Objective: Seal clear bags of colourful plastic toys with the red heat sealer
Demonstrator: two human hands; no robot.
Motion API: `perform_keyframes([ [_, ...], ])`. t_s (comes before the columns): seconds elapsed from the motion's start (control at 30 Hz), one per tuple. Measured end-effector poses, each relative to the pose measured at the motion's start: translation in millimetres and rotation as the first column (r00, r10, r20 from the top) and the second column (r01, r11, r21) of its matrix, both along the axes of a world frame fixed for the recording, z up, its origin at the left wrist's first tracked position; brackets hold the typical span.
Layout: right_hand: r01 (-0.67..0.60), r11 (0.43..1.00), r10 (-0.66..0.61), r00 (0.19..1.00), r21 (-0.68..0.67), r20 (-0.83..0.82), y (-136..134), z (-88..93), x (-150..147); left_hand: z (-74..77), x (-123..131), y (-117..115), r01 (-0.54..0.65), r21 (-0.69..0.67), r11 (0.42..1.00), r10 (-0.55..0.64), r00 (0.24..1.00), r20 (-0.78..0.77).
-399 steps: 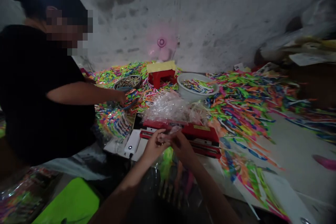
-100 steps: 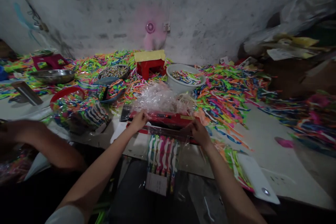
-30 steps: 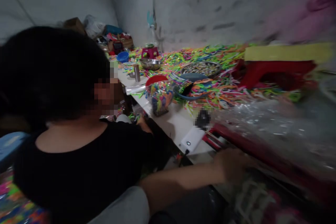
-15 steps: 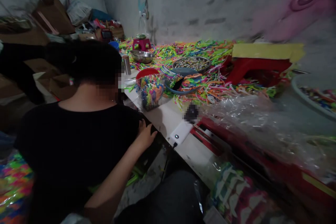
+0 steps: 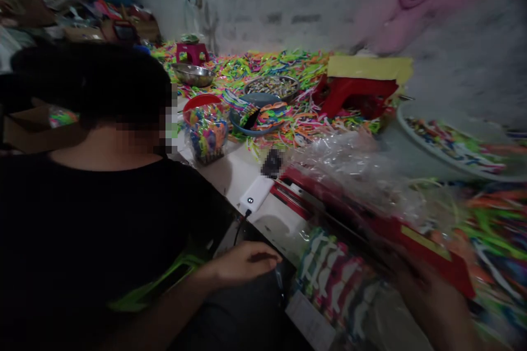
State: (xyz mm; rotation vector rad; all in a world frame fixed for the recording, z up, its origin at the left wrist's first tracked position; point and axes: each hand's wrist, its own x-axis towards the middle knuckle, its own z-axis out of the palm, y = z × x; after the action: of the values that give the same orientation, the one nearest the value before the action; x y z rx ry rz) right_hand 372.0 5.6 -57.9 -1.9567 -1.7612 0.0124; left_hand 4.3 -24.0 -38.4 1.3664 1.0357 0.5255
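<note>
My left hand (image 5: 242,263) hangs low below the table edge, beside a co-worker in a black shirt (image 5: 82,203). Its fingers are loosely stretched to the right with nothing visible in them. A clear packet of colourful toothbrush-like pieces (image 5: 337,279) lies just right of it, at the front of a red sealing machine (image 5: 370,219). My right hand (image 5: 428,296) is a blur at the lower right, next to the packet and the machine. Crumpled clear plastic bags (image 5: 354,164) are heaped on the machine.
A white power bank (image 5: 256,194) with a cable lies at the table edge. Behind stand a red-lidded jar (image 5: 206,131), a blue bowl (image 5: 255,120), metal bowls (image 5: 272,86), a white basin (image 5: 444,142) and a red stool (image 5: 362,88), amid heaps of neon strips (image 5: 288,60).
The view has swung slightly right. My left hand dropped from the co-worker's side to below the table edge. My right hand came into view, blurred, by the packet.
</note>
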Motion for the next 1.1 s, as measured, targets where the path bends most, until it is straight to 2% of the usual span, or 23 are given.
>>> perform_keyframes([
  [0.17, 0.07, 0.997, -0.075, 0.975, -0.027, -0.208, -19, 18.9, -11, -2.9, 26, 7, -0.098, 0.179, 0.979, 0.093, 0.995, 0.035],
  [0.23, 0.079, 0.997, -0.082, 0.969, -0.021, -0.234, -24, 25.8, -17, -4.1, 31, 22, -0.147, 0.314, 0.938, 0.143, 0.989, 0.036],
  [0.27, 0.076, 0.997, -0.078, 0.967, -0.017, -0.243, -24, 27.4, -18, -4.2, 35, 33, -0.172, 0.412, 0.895, 0.178, 0.984, 0.025],
  [0.33, 0.067, 0.998, -0.062, 0.968, 0.012, -0.243, -20, 26.0, -16, -2.1, 46, 64, -0.175, 0.618, 0.767, 0.24, 0.971, -0.022],
  [0.4, 0.049, 0.998, -0.038, 0.977, 0.046, -0.209, -11, 19.2, -9, 3.3, 64, 99, -0.105, 0.737, 0.668, 0.278, 0.954, -0.116],
  [0.43, 0.034, 0.998, -0.023, 0.984, 0.056, -0.178, -6, 14.3, -5, 7.0, 74, 117, -0.052, 0.76, 0.648, 0.288, 0.94, -0.182],
  [0.5, -0.017, 0.999, 0.021, 0.995, 0.04, -0.1, 2, 3.5, 3, 14.4, 94, 146, 0.084, 0.767, 0.637, 0.28, 0.901, -0.332],
  [0.57, -0.064, 0.998, 0.064, 0.998, -0.014, -0.008, 9, -5.4, 7, 20.2, 111, 165, 0.245, 0.736, 0.631, 0.243, 0.839, -0.487],
  [0.63, -0.07, 0.995, 0.077, 0.993, -0.073, 0.093, 12, -9.4, 6, 23.2, 123, 175, 0.384, 0.683, 0.622, 0.208, 0.759, -0.617],
  [0.7, -0.042, 0.99, 0.069, 0.976, -0.133, 0.206, 13, -7.8, 0, 23.8, 129, 180, 0.457, 0.65, 0.607, 0.205, 0.7, -0.684],
  [0.77, 0.0, 0.983, 0.058, 0.947, -0.181, 0.315, 11, -2.7, -8, 23.1, 130, 182, 0.467, 0.67, 0.577, 0.221, 0.701, -0.678],
  [0.83, 0.038, 0.978, 0.049, 0.913, -0.204, 0.404, 10, 2.3, -16, 22.0, 130, 182, 0.442, 0.708, 0.551, 0.226, 0.738, -0.636],
  [0.9, 0.054, 0.979, 0.043, 0.887, -0.197, 0.459, 9, 5.1, -21, 21.0, 131, 180, 0.407, 0.725, 0.556, 0.219, 0.77, -0.599],
  [1.0, 0.059, 0.981, 0.035, 0.88, -0.182, 0.473, 9, 5.4, -24, 20.1, 134, 176, 0.354, 0.736, 0.577, 0.232, 0.793, -0.563],
  [1.1, 0.067, 0.976, 0.035, 0.892, -0.208, 0.452, 8, 5.3, -26, 19.9, 138, 176, 0.35, 0.747, 0.565, 0.222, 0.808, -0.546],
])
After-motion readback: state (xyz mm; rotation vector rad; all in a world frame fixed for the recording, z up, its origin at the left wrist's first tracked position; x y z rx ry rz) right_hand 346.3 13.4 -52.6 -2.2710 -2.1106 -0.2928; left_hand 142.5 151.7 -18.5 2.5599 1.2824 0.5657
